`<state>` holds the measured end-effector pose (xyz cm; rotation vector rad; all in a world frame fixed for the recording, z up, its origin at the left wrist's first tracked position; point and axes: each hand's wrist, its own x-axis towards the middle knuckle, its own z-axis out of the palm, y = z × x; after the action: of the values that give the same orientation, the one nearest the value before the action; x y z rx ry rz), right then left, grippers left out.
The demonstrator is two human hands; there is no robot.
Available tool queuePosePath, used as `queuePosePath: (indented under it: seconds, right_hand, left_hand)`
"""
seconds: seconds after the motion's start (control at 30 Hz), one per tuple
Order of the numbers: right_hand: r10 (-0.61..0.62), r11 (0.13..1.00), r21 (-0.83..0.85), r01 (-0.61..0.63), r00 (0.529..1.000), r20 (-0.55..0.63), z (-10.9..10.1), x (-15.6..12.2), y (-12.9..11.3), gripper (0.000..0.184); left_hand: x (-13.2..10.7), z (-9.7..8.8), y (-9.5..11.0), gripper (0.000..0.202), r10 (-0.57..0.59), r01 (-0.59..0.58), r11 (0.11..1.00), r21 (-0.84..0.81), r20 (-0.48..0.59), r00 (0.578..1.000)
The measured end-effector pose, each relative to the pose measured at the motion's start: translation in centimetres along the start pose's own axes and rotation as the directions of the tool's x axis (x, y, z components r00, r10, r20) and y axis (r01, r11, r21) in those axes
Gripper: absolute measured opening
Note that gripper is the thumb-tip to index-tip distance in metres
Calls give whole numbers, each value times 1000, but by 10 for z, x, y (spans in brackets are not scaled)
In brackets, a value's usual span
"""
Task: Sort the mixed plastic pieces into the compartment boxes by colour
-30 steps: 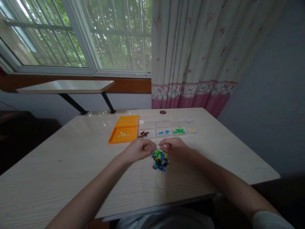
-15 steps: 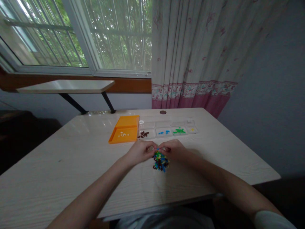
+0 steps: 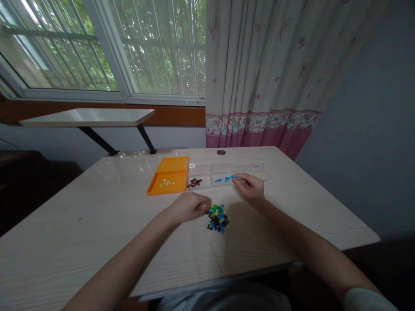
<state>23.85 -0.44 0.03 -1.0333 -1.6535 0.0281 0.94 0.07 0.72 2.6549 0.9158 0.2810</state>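
Observation:
A mixed pile of small pieces (image 3: 218, 219), blue, green, brown and yellow, lies on the table in front of me. My left hand (image 3: 191, 206) is at the pile's upper left edge, its thumb and forefinger curled together; whatever is between them is hidden. Reaching over the clear compartment tray (image 3: 222, 186), my right hand (image 3: 250, 188) pinches a small blue piece (image 3: 232, 176) at the divide between the blue and green compartments. Brown pieces (image 3: 194, 182) and blue pieces (image 3: 218, 180) sit in separate compartments; the green ones are mostly covered by my hand.
An open orange case (image 3: 171, 165) with white pieces (image 3: 166, 183) in its near half adjoins the tray's left end. A yellow piece (image 3: 261, 176) lies in the right compartment. Behind are a raised shelf (image 3: 97, 116), a window and a curtain (image 3: 259, 86).
My hands were together above the pile, with a blue piece at the fingertips. The right has moved forward and right to the tray; the left has stayed by the pile, shifting slightly left.

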Motion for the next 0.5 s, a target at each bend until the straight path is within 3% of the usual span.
queuePosePath:
  seconds: [0.5]
  right_hand:
    - [-166,979,-105,173,984,68,0,-2,9,24]
  left_hand:
    - [0,4,-3,16,8,-9,992,122,15,1000]
